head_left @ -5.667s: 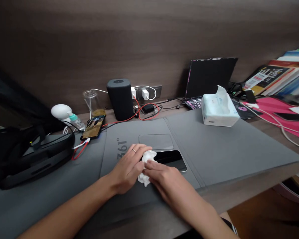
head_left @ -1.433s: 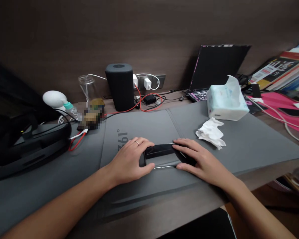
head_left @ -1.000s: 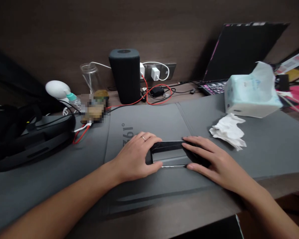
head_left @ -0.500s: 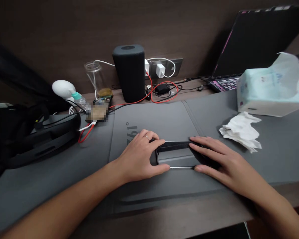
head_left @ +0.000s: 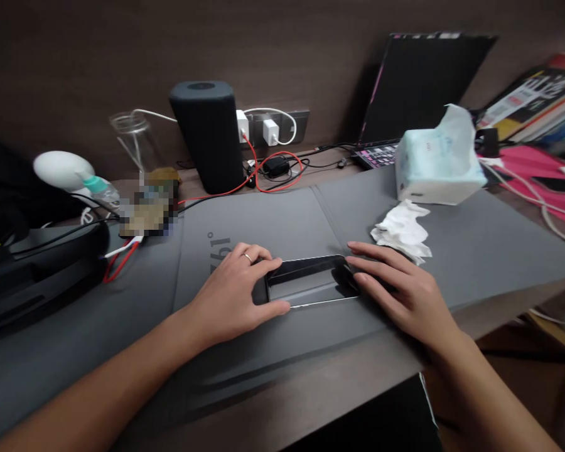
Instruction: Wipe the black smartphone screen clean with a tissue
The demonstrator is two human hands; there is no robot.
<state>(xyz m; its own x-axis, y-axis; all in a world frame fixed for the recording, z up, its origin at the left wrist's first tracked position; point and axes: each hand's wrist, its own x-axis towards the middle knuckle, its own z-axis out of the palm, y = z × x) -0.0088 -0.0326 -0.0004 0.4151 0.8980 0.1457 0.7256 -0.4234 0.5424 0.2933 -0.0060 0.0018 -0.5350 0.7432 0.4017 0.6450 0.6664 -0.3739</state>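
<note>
A smartphone with a dark, glossy screen lies face up on the grey desk mat. My left hand, with a ring on one finger, grips its left end, thumb on the near long edge and index finger on the far one. At the other end is my right hand, its fingers stretched and apart over the right corners. The thumb's dark reflection shows in the glass. Whether the right fingertips touch the phone or hover just off it is unclear.
Behind stand a black speaker, a glass jar and cables by the wall sockets. Crumpled tissue lies before a tissue pack and open laptop. A black headset-like device sits left; books lean right.
The view has swung to the right, bringing books and a pink surface in. My right thumb has come off the phone's near edge to its right end. The left grip is unchanged.
</note>
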